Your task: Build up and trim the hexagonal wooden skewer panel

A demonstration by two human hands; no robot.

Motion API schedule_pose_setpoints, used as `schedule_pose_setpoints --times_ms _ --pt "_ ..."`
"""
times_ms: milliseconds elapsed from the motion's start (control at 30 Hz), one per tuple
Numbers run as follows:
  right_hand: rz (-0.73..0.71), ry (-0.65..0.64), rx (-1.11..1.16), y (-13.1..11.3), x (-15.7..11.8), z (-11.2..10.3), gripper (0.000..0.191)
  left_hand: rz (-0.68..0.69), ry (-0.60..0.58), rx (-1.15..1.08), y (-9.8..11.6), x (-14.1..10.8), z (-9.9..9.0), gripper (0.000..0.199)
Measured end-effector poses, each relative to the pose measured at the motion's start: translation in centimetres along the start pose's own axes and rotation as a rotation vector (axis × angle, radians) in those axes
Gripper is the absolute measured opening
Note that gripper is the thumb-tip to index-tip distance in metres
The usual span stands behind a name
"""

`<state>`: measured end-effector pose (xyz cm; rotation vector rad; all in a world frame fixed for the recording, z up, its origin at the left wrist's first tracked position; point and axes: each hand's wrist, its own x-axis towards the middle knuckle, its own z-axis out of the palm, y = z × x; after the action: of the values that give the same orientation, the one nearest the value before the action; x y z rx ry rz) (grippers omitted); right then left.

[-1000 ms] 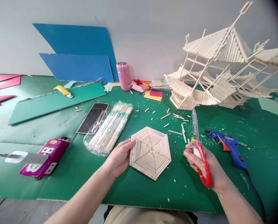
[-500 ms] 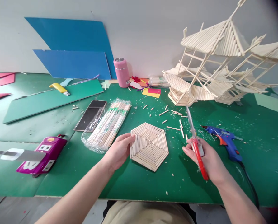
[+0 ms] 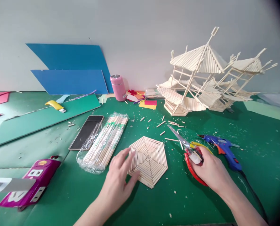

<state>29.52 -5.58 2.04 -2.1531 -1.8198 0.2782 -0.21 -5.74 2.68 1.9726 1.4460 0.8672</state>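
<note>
A flat many-sided panel of wooden sticks, laid in rings around its centre, rests on the green table. Over its left edge is my left hand, fingers spread; whether the fingertips touch the panel I cannot tell. My right hand grips a pair of scissors with red and yellow handles, blades pointing to the far left. Short cut stick pieces lie beyond the panel. A blue glue gun lies to the right of the scissors.
A stick-built pavilion model stands at the back right. Left of the panel are a plastic-wrapped bundle of sticks, a phone and a purple power strip. Further back are a pink bottle and a yellow cutter.
My left hand has let go of the panel's edge and its fingers have spread. In my right hand the scissors have turned, their blades now angled left and the handles apart. The view has tilted up.
</note>
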Motion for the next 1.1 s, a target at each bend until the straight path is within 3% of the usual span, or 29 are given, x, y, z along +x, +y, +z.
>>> schedule_pose_setpoints --times_ms 167,300,533,767,967,1100 --pt "-0.002 -0.042 0.032 -0.1 0.0 0.5 0.026 0.358 -0.444 0.277 1.3 0.7 2.5 0.059" --pt "-0.056 -0.034 0.011 0.7 -0.2 0.8 0.031 0.458 -0.544 0.429 1.7 1.7 4.0 0.052" --pt "-0.090 0.040 0.002 0.2 0.7 0.9 0.029 0.521 -0.485 0.514 1.3 3.0 4.5 0.045" --pt "-0.011 0.034 0.040 0.9 0.8 0.3 0.034 0.559 -0.469 0.560 -0.1 3.4 3.1 0.057" --pt "0.138 -0.080 0.435 -0.9 -0.4 -1.2 0.036 0.473 -0.100 0.396 1.5 3.0 2.6 0.036" --pt "0.160 -0.202 0.750 -3.4 -0.4 -1.8 0.040 0.403 0.018 0.427 1.8 4.2 2.0 0.037"
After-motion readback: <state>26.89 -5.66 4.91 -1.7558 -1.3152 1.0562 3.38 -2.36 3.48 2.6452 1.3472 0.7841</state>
